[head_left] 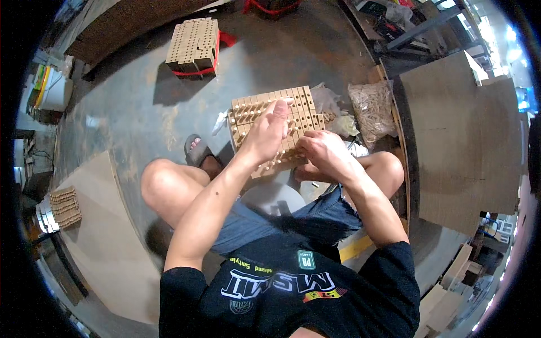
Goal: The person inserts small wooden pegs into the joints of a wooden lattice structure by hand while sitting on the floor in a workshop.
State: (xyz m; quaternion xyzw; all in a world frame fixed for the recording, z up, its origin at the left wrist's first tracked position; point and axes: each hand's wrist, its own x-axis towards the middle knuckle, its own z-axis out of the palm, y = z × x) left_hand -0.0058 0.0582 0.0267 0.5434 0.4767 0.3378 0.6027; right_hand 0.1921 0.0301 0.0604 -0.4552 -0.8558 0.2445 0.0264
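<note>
Drilled block (304,115): the landmark, between the person's feet, top face up; its near edge is partly behind the hands.
Dowels (246,117): seated in the block's left and near parts, long axes standing out of its top face.
Unfilled holes (309,106): the block's right part, just right of the left hand and beyond the right.
Left hand (266,133): over the block's middle, fingers curled, thumb pointing away; a pale tip shows by the thumb, but whether it is gripped I cannot tell.
Right hand (325,151): at the block's near right edge, fingertips bunched, contents hidden.
Nearer hand: both close; neither clearly nearer those holes.
Clear bag of dowels (372,115): right of the block.
Red-strapped block (193,45): beyond it, leftward, on the floor (132,107).
</note>
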